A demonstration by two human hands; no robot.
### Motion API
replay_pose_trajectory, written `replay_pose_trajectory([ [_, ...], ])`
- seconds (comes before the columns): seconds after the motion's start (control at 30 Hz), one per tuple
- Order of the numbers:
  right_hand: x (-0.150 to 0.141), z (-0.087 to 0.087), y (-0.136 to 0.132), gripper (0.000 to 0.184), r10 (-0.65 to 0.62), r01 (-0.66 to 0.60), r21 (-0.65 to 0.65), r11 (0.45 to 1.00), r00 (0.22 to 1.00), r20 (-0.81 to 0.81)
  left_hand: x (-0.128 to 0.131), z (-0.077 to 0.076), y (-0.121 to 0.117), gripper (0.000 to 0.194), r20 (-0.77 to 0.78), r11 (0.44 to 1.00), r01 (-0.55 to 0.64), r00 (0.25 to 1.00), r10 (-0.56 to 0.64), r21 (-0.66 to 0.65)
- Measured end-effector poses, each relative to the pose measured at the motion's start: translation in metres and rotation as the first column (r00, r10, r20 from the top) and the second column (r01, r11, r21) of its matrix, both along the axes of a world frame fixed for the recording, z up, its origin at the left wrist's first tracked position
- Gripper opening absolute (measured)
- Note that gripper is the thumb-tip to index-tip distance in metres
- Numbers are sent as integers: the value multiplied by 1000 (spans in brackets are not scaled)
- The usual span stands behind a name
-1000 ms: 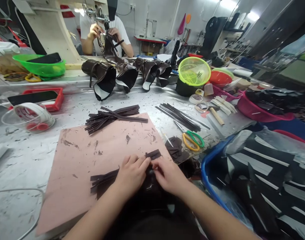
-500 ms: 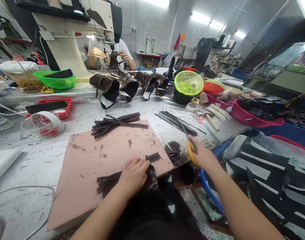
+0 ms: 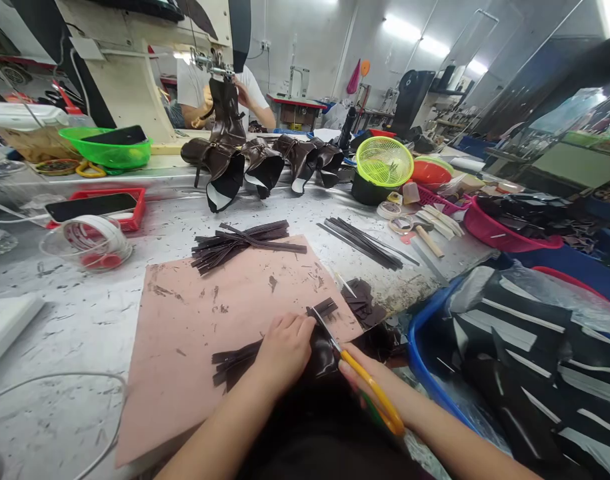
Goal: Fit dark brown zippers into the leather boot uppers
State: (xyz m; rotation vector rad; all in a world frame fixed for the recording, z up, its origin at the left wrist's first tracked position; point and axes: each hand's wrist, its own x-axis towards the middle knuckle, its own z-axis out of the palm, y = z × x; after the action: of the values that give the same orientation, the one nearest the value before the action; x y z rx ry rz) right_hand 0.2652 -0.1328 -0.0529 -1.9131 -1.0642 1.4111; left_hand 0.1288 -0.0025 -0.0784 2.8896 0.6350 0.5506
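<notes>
Scissors [image 3: 371, 382] have moved from beyond the board's [image 3: 177, 347] right side to its near right corner, where the right hand [image 3: 379, 371] grips their handles and the blades meet a short dark strip [image 3: 329, 307]. That strip lies on the board by the near right edge, with dark, glossy leather [image 3: 323, 353] just below it, at the board's near side. On the leather's upper edge the left hand [image 3: 285, 348] rests with fingers curled; whether its thumb pinches underneath is hidden. More strips [image 3: 237, 357] lie partly under that forearm, on the board; scraps [image 3: 365, 303] sit on the bench [image 3: 165, 200] right of the board. Likeliest trouble, as I judge it, is a nick in the leather or a fingertip, since the blades run close to both. If the left hand's hold is light, the leather could slip off the board's edge and pull the strip askew, making any cut crooked.
</notes>
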Motion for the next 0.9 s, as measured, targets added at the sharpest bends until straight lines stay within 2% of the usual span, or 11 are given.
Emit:
replay_pose_trajectory([
  [0.17, -4, -8, 6, 46, -62, 60, 35, 998, 997, 49, 0, -1, 0, 25, -4, 1000, 7, 1000, -8, -5],
  [0.3, -8, -14, 6, 53, -137, 137, 44, 990, 991, 4, 0, 0, 0, 25, -15, 1000, 4, 1000, -4, -9],
  [0.4, -11, -15, 7, 50, -177, 178, 56, 982, 984, -16, -1, 0, -1, 24, 6, 1000, -20, 1000, 20, 14],
  [0.53, -4, -4, 4, 55, -214, 217, 63, 974, 976, -45, -1, 0, -2, 23, 14, 999, -42, 999, 41, 27],
  [0.63, 21, 12, -3, 60, -230, 239, 81, 968, 968, -104, 0, 1, 0, 24, 17, 999, -39, 999, 39, 28],
  [0.7, 45, 20, -7, 62, -252, 258, 67, 964, 964, -86, 0, 1, 1, 26, 24, 999, -37, 999, 36, 32],
  [0.73, 58, 22, -8, 63, -263, 264, 50, 963, 964, -28, 1, 1, 2, 27, 25, 999, -35, 999, 34, 36],
  [0.8, 78, 19, -10, 61, -237, 236, 29, 971, 948, 211, 1, 1, 3, 27, 21, 998, -30, 999, 29, 49],
  [0.83, 85, 15, -11, 57, -199, 203, 28, 979, 905, 377, 1, 1, 4, 27, 19, 998, -26, 1000, 25, 57],
  [0.9, 92, 3, -13, 50, -108, 126, 23, 992, 729, 676, 0, 1, 5, 27, 13, 997, -21, 1000, 20, 72],
])
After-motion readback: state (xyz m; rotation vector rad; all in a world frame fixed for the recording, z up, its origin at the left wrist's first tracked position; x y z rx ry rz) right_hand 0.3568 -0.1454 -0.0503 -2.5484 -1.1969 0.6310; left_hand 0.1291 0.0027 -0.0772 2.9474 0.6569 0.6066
